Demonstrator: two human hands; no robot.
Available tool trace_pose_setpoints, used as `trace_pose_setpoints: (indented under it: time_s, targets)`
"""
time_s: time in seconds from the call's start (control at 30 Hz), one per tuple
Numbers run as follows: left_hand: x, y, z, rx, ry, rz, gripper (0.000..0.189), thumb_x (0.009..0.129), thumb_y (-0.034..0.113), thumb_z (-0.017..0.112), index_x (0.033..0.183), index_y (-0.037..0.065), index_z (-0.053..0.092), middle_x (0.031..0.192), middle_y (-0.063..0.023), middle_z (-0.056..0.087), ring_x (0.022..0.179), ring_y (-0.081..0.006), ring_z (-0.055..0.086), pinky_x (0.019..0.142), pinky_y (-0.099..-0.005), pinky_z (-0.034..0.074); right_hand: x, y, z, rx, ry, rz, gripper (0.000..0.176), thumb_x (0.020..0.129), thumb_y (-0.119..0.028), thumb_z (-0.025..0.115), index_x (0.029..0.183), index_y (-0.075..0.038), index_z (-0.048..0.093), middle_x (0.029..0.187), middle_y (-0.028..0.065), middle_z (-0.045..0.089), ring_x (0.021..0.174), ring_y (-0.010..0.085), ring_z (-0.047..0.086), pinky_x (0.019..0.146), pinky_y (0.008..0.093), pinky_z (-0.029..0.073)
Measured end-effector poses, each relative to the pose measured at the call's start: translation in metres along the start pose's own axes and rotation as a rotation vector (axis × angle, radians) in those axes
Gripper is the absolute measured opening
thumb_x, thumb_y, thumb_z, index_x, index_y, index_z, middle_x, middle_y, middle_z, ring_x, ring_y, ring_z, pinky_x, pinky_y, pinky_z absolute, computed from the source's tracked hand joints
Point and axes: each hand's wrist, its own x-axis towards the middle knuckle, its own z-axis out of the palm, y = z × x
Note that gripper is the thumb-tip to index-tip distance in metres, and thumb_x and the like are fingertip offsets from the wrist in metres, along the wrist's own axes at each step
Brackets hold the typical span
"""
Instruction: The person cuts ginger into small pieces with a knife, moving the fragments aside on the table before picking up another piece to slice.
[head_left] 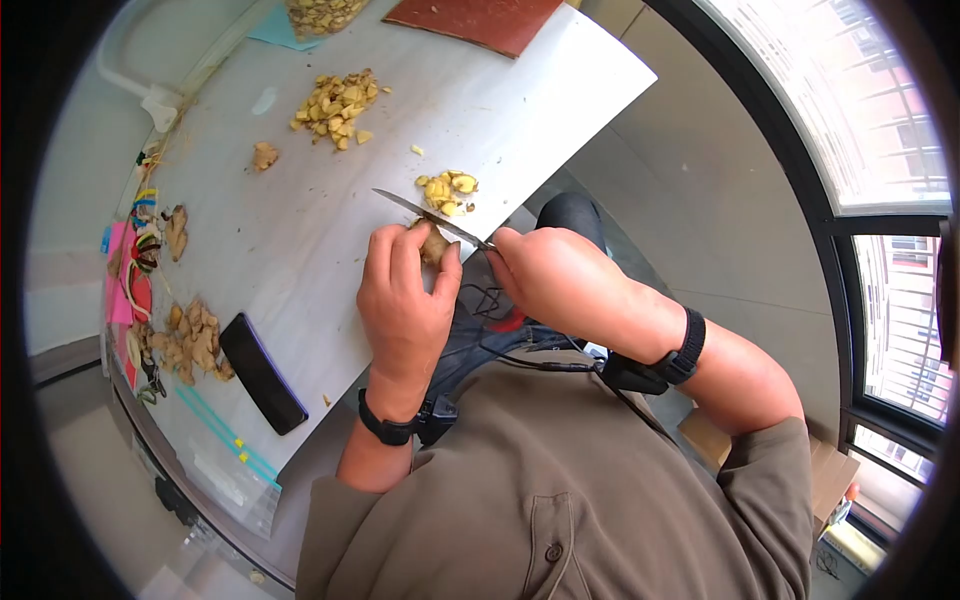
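My left hand [408,290] pinches a piece of ginger root [433,246] near the edge of the white table [300,240]. The fist of my right hand [530,262] is closed round the handle of a knife [425,213], whose blade points to the upper left and lies against the ginger. Just beyond the blade is a small pile of ginger slices [443,192]. A larger heap of cut ginger [338,108] sits farther up the table, with a single ginger piece [265,156] to its left.
Whole ginger roots [192,342] lie at the left beside a dark phone [263,374]. A bag of slices [322,17] and a red-brown board [475,20] are at the far end. A clear plastic bag [235,470] lies at the lower left.
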Motion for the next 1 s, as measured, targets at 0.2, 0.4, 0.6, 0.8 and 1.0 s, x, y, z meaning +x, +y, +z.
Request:
trace_pose_setpoints:
  time_s: [0.2,0.4,0.6,0.8,1.0]
  targets:
    - [0.0,-0.005,0.0,0.012,0.063,0.088,0.037,0.091,0.003,0.088,0.126,0.002,0.074,0.118,-0.0102,0.069,0.081,-0.0217,0.065,0.074,-0.0372,0.058,0.026,0.007,0.012,-0.21,0.062,-0.231,0.031,0.112,-0.025,0.067,0.091,-0.002,0.063,0.064,0.0205,0.063,0.062,0.042,0.07,0.058,0.0512,0.055]
    - [-0.001,-0.005,-0.003,-0.074,0.058,0.044,0.034,0.092,-0.002,0.087,0.124,0.003,0.078,0.123,-0.0098,0.069,0.09,-0.021,0.071,0.077,-0.0347,0.062,0.029,-0.006,0.004,0.091,0.052,0.063,0.028,0.109,-0.022,0.067,0.096,0.002,0.068,0.075,0.0258,0.071,0.073,0.0472,0.073,0.066,0.0568,0.058]
    - [-0.001,-0.005,-0.002,-0.082,0.061,0.062,0.032,0.092,-0.003,0.087,0.122,0.002,0.078,0.124,-0.0104,0.069,0.094,-0.023,0.073,0.076,-0.0341,0.063,0.015,-0.001,0.009,0.169,0.108,0.039,0.03,0.111,-0.023,0.066,0.095,0.003,0.067,0.074,0.0275,0.069,0.072,0.0498,0.07,0.066,0.0595,0.055]
    - [-0.001,-0.003,-0.003,-0.117,0.042,0.03,0.032,0.091,0.0,0.088,0.12,0.003,0.076,0.124,-0.0116,0.068,0.094,-0.0285,0.075,0.075,-0.04,0.063,0.003,0.003,0.006,0.268,0.079,0.096,0.031,0.111,-0.024,0.073,0.095,0.001,0.066,0.072,0.027,0.062,0.066,0.0468,0.062,0.061,0.0527,0.05]
    - [-0.002,-0.002,-0.001,-0.113,0.056,0.026,0.032,0.09,-0.001,0.089,0.119,0.002,0.075,0.123,-0.0112,0.069,0.091,-0.0267,0.076,0.073,-0.0382,0.064,-0.005,0.002,-0.017,0.645,-0.104,0.129,0.033,0.114,-0.029,0.072,0.109,0.004,0.069,0.072,0.0106,0.065,0.061,0.0223,0.063,0.062,0.0397,0.056]
